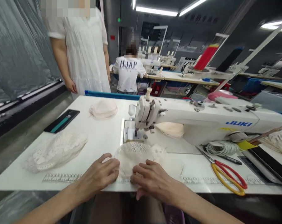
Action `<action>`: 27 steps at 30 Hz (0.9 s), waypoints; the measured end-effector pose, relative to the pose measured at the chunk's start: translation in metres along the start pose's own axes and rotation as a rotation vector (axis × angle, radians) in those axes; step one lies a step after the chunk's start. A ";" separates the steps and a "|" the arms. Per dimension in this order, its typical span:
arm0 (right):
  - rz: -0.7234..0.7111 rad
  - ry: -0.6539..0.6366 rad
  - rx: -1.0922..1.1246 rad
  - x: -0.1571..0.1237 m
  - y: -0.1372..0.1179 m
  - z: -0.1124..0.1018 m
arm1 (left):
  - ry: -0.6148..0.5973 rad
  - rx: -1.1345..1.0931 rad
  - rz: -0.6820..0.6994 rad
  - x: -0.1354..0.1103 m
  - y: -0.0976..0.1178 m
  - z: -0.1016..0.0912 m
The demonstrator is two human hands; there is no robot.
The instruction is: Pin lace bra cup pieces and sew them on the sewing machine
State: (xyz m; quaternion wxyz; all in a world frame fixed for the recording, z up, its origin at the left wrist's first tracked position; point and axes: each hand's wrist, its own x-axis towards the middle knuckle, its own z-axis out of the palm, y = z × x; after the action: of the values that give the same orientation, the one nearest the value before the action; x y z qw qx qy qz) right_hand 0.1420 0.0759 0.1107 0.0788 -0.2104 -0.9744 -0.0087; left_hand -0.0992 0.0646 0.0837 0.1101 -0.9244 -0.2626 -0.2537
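A cream lace fabric piece (131, 157) lies on the sewing table in front of the needle area, its mesh part near the presser foot. My left hand (100, 172) has its fingers bent together at the fabric's left edge. On the near right side of the same piece, the curled fingers of my right hand (152, 179) press on it; the thumb hangs lower, at the table edge. Fingertips of both hands are partly hidden. Above the cloth stands the head of a white sewing machine (201, 116). A pale oval fabric piece (171, 129) rests under its arm.
Left lie a lace pile (59, 149), a black phone-like object (62, 120) and stacked pale fabric (103, 109). Scissors (228, 177), a black pen (229, 160) and coiled cord (222, 148) sit right. A person in white (86, 53) stands beyond the table; another person (129, 73) sits farther back.
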 end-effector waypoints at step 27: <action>0.401 0.022 -0.210 -0.074 0.042 0.031 | -0.106 -0.212 -0.057 -0.029 0.011 0.014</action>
State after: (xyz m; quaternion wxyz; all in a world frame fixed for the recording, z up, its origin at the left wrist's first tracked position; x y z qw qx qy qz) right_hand 0.2214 0.0859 0.0673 0.0672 -0.4069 -0.9058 -0.0967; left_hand -0.1087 0.0472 0.0560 -0.0095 -0.9351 -0.2658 -0.2340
